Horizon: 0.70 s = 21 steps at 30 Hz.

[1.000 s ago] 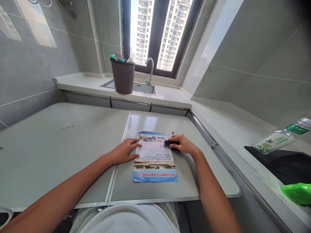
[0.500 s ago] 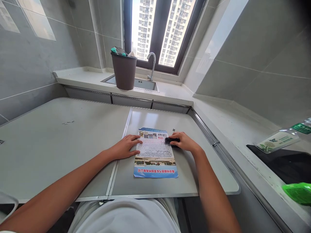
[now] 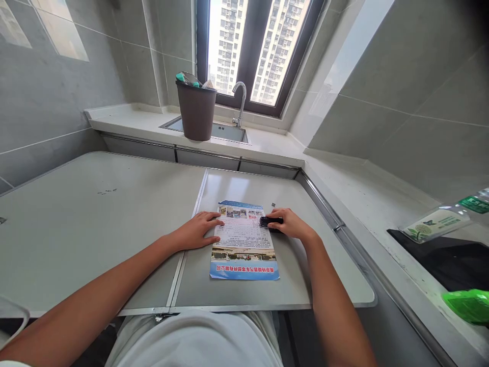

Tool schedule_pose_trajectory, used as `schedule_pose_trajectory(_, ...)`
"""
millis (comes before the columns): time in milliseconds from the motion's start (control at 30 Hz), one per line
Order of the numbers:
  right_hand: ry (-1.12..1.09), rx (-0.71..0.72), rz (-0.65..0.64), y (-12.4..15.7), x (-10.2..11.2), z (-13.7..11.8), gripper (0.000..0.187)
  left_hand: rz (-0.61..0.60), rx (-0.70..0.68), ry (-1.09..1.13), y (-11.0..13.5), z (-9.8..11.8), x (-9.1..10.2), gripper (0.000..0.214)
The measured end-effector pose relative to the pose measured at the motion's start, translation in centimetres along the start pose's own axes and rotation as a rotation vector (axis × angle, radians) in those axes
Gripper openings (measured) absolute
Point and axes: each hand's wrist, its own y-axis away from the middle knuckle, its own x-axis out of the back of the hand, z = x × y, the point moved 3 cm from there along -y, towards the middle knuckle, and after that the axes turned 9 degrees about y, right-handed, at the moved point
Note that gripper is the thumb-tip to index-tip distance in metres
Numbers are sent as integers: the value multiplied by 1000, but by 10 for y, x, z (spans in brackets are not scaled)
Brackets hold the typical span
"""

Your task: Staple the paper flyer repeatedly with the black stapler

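A printed flyer (image 3: 244, 237) with blue bands and small photos lies flat on the folding table, its heading upside down to me. My left hand (image 3: 200, 229) rests with its fingers spread, the fingertips on the flyer's left edge and the palm on the table. At the opposite edge my right hand (image 3: 288, 223) is closed around a small black stapler (image 3: 271, 222). The stapler's front end reaches over the paper; my fingers cover part of its body. Whether its jaws press on the paper, I cannot tell.
The pale folding table (image 3: 153, 204) has a seam left of the flyer. Several tiny dark bits (image 3: 107, 192) lie on its left half. Behind stand a brown bin (image 3: 196, 112) and a faucet (image 3: 239, 104). A plastic bottle (image 3: 439, 223) and green packet (image 3: 468, 306) lie at right.
Both hands, the stapler and the flyer stay in place. Only the camera view has shifted very slightly.
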Motion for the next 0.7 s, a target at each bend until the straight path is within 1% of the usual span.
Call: schedule_pose_trajectory(700, -34, 4, 1, 0, -1, 0, 30, -23, 23, -22, -1, 2, 0, 51)
